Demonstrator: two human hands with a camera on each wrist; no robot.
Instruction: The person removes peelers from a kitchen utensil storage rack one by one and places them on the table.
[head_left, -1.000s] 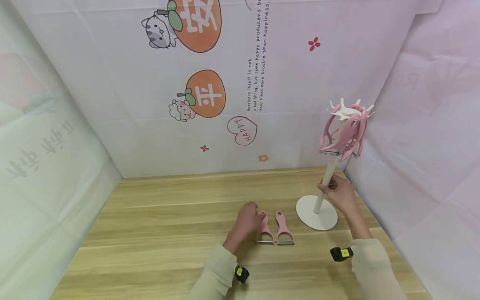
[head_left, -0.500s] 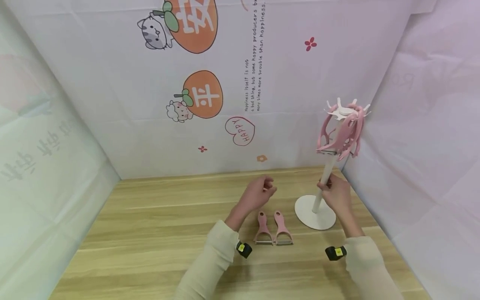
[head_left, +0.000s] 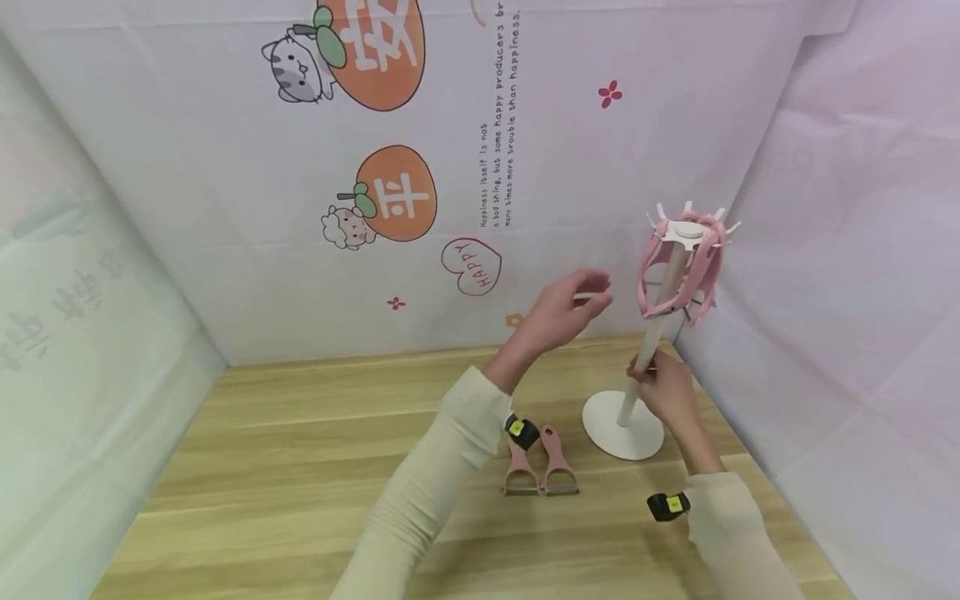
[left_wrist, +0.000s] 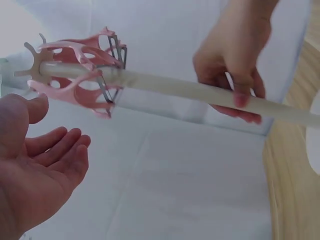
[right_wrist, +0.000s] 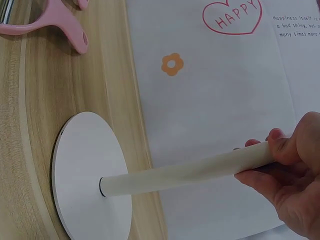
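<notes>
White stand (head_left: 651, 350) — round base, pink peelers (head_left: 678, 271) on top.

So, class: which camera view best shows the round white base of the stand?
The right wrist view: the base fills the frame's lower left, with the pole joining it. The head view shows the base smaller, part hidden by the right hand. The left wrist view shows only its edge.

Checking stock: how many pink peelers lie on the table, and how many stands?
Pink peelers lying on the table: 2
White stand: 1
Total: 3, leaving out the peelers hanging on the stand, too overlapped to count.
</notes>
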